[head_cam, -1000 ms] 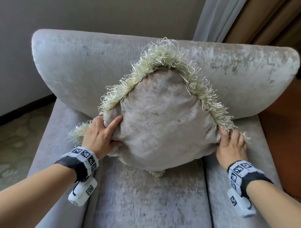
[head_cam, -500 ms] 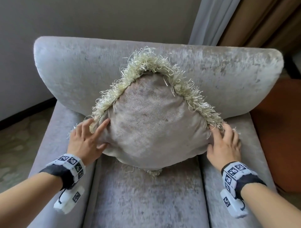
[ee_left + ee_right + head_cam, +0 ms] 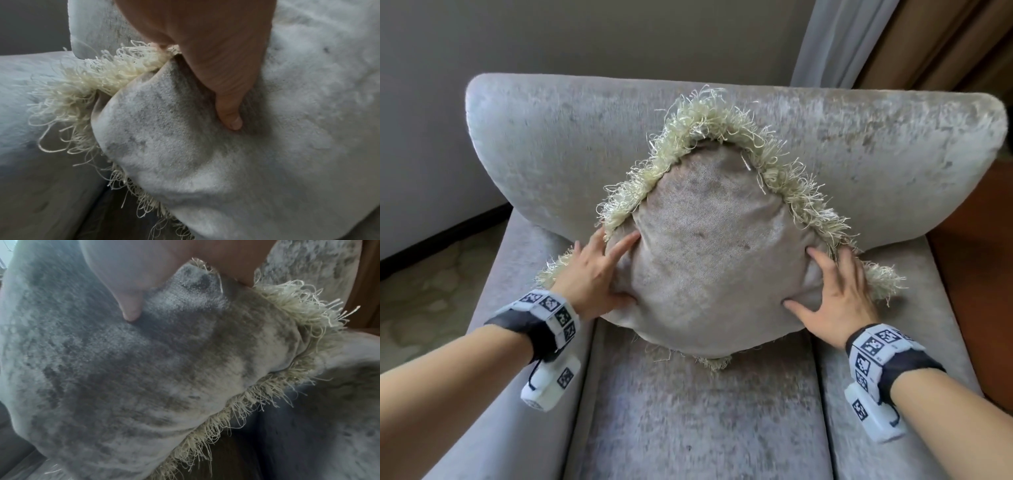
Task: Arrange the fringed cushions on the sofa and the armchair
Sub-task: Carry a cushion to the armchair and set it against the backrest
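A beige cushion [image 3: 709, 260] with a pale yellow fringe [image 3: 722, 116] stands on one corner on the grey velvet armchair [image 3: 698, 411] and leans against the backrest [image 3: 551, 137]. My left hand [image 3: 616, 270] lies on its left corner with the fingers spread and straight. In the left wrist view the thumb [image 3: 230, 116] presses a dent into the cushion [image 3: 205, 154]. My right hand [image 3: 822, 284] lies the same way on the right corner. There too the thumb [image 3: 131, 309] digs into the cushion [image 3: 123, 369]. The bottom corner's fringe [image 3: 714, 363] touches the seat.
The chair's padded armrests [image 3: 517, 274] flank the seat on both sides. Behind the chair are a grey wall [image 3: 585, 34] and a pale curtain [image 3: 835, 41]. A brown surface [image 3: 983, 257] borders the chair on the right, and patterned floor [image 3: 421, 298] shows on the left.
Both hands have slid inward from the cushion's outer fringed corners onto its front face, and the thumbs now dent the fabric. The cushion still leans on the backrest.
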`<state>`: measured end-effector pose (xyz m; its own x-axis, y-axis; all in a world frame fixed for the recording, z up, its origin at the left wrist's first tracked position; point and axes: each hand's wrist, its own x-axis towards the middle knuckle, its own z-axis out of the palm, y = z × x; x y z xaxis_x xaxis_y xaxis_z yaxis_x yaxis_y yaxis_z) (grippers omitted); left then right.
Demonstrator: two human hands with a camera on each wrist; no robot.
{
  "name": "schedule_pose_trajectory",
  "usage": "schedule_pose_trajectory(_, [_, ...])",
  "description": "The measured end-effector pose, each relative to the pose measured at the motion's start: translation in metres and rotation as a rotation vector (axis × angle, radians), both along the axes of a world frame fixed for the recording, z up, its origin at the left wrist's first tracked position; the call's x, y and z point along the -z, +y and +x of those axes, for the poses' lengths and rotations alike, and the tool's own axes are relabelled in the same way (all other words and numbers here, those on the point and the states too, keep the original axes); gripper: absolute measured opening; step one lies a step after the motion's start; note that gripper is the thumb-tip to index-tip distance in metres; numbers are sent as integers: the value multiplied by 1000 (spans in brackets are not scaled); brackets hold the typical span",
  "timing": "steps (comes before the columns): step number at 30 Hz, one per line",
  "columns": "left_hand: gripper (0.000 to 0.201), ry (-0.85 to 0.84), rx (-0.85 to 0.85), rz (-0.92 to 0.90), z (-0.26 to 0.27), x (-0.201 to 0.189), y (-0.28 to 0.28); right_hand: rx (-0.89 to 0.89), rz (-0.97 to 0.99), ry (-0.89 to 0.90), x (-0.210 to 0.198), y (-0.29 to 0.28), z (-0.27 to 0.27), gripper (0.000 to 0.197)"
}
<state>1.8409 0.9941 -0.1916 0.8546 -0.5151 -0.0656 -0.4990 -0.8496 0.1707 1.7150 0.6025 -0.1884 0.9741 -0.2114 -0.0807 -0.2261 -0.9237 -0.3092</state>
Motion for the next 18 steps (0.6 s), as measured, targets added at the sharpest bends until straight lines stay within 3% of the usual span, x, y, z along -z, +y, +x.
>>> schedule_pose_trajectory(6, [129, -70, 19, 39, 10, 15, 6, 7, -71, 88, 6, -5, 17, 101])
schedule_pose_trajectory(10, [112, -116, -55, 89, 3, 21, 13, 33, -187, 3, 20, -4, 12, 85])
schedule_pose_trajectory(12, [111, -155, -88, 75, -6, 19, 13, 79, -195, -100, 22, 0, 5, 76])
schedule_pose_trajectory(14, [106, -236, -85, -8, -20, 13, 9, 97, -226, -315, 21, 6, -2, 65])
schedule_pose_trajectory(16, [94, -351, 43, -121, -32, 7, 0, 47, -268, -530, 19, 13, -3, 58])
schedule_pose_trajectory(18, [79, -402, 215, -150, -38, 2, -13, -94, -284, -614, 17, 20, -1, 60])
